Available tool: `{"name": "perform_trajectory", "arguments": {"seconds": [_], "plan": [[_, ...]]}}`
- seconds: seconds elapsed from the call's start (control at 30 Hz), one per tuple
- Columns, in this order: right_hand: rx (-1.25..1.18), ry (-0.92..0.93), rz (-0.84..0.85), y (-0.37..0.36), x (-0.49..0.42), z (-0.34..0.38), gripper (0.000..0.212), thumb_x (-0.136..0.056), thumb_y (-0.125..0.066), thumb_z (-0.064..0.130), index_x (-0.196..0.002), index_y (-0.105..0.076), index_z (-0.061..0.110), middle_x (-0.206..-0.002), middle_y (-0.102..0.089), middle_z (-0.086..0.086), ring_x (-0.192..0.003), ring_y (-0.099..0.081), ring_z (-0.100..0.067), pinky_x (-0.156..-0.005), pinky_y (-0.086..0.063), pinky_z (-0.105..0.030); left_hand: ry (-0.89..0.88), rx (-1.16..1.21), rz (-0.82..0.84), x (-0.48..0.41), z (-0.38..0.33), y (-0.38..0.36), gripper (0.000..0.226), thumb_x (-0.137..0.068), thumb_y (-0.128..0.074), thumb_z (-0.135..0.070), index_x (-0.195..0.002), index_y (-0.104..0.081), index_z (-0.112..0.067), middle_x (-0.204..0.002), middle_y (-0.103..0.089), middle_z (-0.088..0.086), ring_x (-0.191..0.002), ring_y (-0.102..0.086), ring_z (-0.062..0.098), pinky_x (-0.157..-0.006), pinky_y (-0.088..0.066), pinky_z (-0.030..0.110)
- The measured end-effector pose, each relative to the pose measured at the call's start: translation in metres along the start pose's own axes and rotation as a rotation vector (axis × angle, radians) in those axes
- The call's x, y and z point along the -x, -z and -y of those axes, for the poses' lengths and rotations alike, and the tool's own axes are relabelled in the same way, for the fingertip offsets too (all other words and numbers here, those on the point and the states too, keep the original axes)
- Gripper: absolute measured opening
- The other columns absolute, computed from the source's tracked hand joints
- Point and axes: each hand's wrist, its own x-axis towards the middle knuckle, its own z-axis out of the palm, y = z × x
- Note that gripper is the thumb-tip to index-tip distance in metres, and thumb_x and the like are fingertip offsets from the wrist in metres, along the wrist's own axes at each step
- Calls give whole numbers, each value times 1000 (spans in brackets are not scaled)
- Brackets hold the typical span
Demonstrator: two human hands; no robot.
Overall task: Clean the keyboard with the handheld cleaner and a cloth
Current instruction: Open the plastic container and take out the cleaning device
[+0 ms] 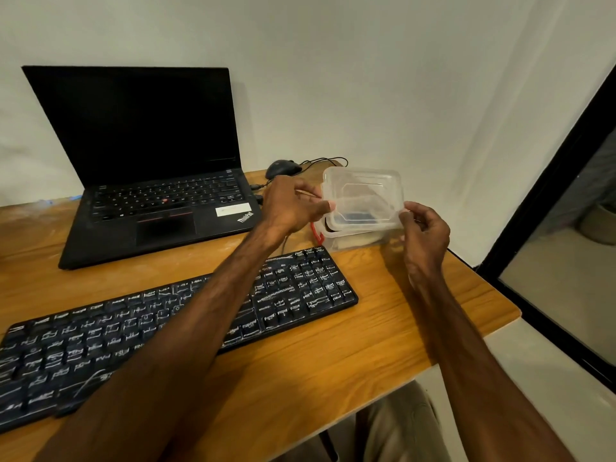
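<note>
Both hands are up at the back right of the wooden table (383,331), and both are occupied with a clear plastic lid (363,195): the left hand (290,208) pinches its left edge between thumb and fingers, the right hand (425,235) pinches its near right corner, fingers curled in. The lid is tilted, held just above a clear container (350,238) with a red clasp (316,233) on its left end; something blue and something pale show through the plastic (what they are cannot be told). The keyboard (300,288), black and streaked with white dust, lies nearer the person than the hands, running diagonally from the lower left up to its right end, which stops just short of the container. The left forearm crosses above its middle. Behind it sits an open laptop (150,145) with a dark screen, and a mouse (282,168) with its cable lies beyond the left hand. Bare wood is open in front of the keyboard and to its right, up to the table's slanting right edge.
</note>
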Motion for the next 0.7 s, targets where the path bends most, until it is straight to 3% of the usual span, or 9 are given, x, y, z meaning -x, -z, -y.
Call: {"name": "perform_trajectory", "arguments": {"seconds": [0.1, 0.2, 0.3, 0.47, 0.53, 0.63, 0.7], "plan": [[-75, -47, -9, 6, 3, 3, 18, -94, -68, 27, -112, -72, 24, -110, -74, 0, -101, -71, -21, -81, -62, -44, -106, 15, 122, 0, -5, 9, 31, -73, -93, -11, -100, -77, -5, -85, -79, 4, -74, -77, 12, -72, -65, 30], [-139, -85, -4, 14, 8, 5, 17, -97, -63, 33, -110, -71, 24, -108, -74, -5, -93, -67, -20, -66, -54, -31, -277, -43, 285, 1, -9, 17, 27, -74, -92, -9, -96, -79, -2, -86, -81, 5, -78, -78, 18, -73, -62, 26], [-154, -124, -12, 28, 16, 14, 29, -101, -55, 40, -114, -71, 19, -104, -74, 0, -93, -66, -19, -67, -51, -33, -408, -105, 446, 5, -11, 17, 19, -75, -92, -11, -90, -81, -8, -88, -81, 4, -82, -78, 22, -78, -62, 27], [-68, -209, 8, 57, 28, 24, 48, -106, -39, 49, -116, -71, 15, -106, -74, -3, -99, -68, -19, -72, -53, -32, -480, -281, 539, 10, -6, 3, 15, -74, -92, -12, -85, -82, -10, -87, -81, -1, -82, -77, 14, -82, -63, 32], [-9, -189, -13, 67, 33, 26, 44, -105, -43, 46, -116, -73, 15, -107, -73, 1, -103, -67, -20, -80, -54, -32, -497, -371, 552, 12, -4, -2, 13, -73, -92, -11, -83, -82, -11, -83, -80, -4, -79, -74, 4, -79, -60, 22], [153, -50, 8, 74, 44, 31, 29, -101, -60, 36, -119, -72, 16, -106, -70, 7, -101, -64, -9, -75, -51, -22, -496, -486, 549, 18, -4, -10, 13, -73, -93, -9, -80, -82, -13, -78, -77, -10, -75, -72, 0, -76, -59, 17], [306, 53, 86, 75, 51, 33, 26, -96, -68, 33, -116, -73, 17, -110, -70, 5, -99, -63, -10, -81, -55, -26, -491, -559, 555, 19, -3, -14, 14, -73, -92, -10, -82, -83, -15, -80, -77, -10, -78, -71, 1, -76, -57, 16]]}}
